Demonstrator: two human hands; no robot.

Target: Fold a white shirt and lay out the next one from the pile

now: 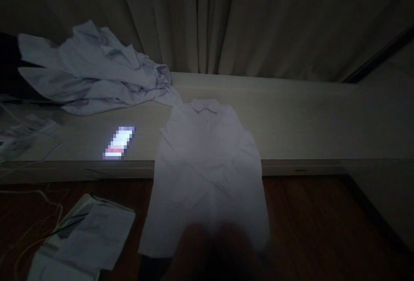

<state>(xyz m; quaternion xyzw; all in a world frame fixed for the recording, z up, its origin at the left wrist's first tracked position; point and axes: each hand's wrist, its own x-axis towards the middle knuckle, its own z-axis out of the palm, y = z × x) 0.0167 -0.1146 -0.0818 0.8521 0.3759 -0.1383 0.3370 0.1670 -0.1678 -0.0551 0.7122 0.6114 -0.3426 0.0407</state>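
A pale shirt (207, 164) lies flat with its collar toward the curtain, its upper half on a low light ledge (307, 121) and its lower half hanging down over the dark wooden floor (310, 220). A dark blurred shape (220, 255) covers the shirt's bottom hem; I cannot tell whether it is a hand. Neither of my hands shows clearly.
A heap of crumpled pale shirts (93, 74) sits at the ledge's left end. A lit phone screen (119, 143) glows on the ledge left of the flat shirt. Papers (84, 238) and thin cables (29, 225) lie on the floor at lower left. Curtains (226, 18) hang behind.
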